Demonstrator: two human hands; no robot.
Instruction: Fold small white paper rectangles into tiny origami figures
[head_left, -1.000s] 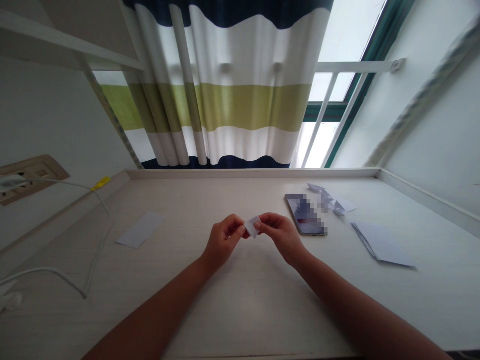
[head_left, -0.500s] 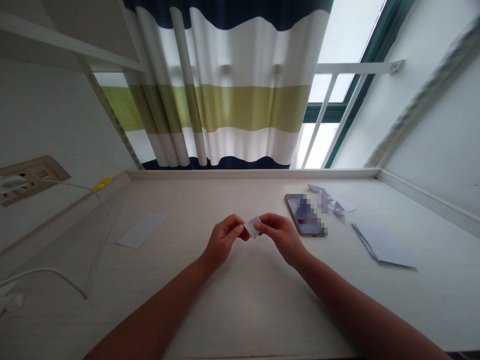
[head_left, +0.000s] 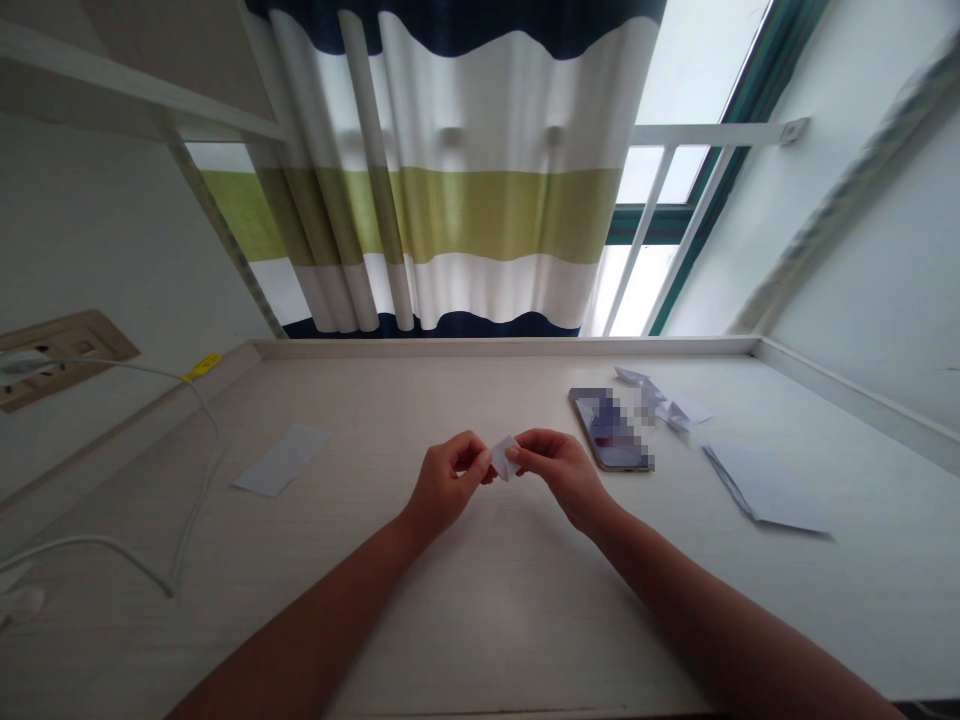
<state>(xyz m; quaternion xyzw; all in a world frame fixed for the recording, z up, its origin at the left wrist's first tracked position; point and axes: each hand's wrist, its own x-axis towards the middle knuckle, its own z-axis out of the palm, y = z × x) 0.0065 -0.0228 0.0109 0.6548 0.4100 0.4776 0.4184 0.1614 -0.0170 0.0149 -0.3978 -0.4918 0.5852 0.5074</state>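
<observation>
A small folded piece of white paper is being held just above the pale wood-grained desk, between two bare hands at the middle of the view. The fingers of the right hand are pinching it with the thumb lying across its face, and those of the left hand are closing on its left edge. Judging by its compact, angular outline, the folding is well under way, but the piece is not yet looking finished; how many creases it is bearing is too small to tell. Beyond the right hand, a dark rectangular smartphone, its screen partly pixelated, is lying near the wrist, and past it a cluster of folded white paper shapes is resting, seemingly completed work. Nearer the right edge, a stack of flat white paper sheets is waiting unfolded, while a single white paper sheet is lying well apart on the left. Farther left, a thin white cable is trailing from a beige wall socket. Nothing is visibly obstructing the hands; the smartphone is lying closest to them.
</observation>
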